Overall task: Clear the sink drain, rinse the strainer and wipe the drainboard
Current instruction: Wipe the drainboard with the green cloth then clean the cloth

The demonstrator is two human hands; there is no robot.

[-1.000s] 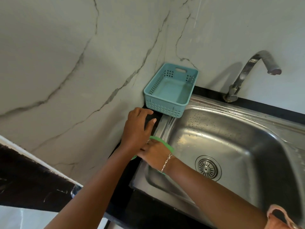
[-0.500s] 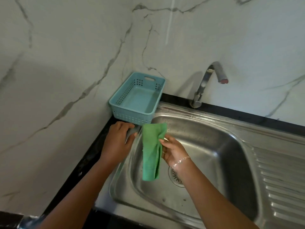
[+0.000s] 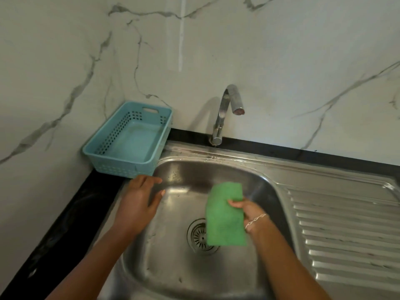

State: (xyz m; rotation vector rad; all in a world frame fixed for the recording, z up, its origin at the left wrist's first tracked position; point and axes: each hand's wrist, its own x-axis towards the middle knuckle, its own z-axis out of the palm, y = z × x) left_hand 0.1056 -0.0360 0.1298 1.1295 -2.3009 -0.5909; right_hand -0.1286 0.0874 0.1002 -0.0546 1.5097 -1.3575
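Note:
A green cloth point(image 3: 225, 215) hangs over the steel sink point(image 3: 173, 267), pinched at its right edge by my right hand point(image 3: 249, 213). The cloth covers the right part of the round drain strainer point(image 3: 200, 236) at the basin's bottom. My left hand point(image 3: 140, 200) hovers over the sink's left rim with fingers spread, holding nothing. The ribbed drainboard point(image 3: 346, 230) lies to the right of the basin.
A teal plastic basket point(image 3: 129, 141) stands in the back left corner on the black counter point(image 3: 71, 213). A chrome faucet point(image 3: 227, 109) rises behind the basin, no water running. Marble walls close the back and left sides.
The cloth was lifted off the left rim and carried right, over the drain. My left hand let go of the rim area and opened. The view swung right, showing the drainboard.

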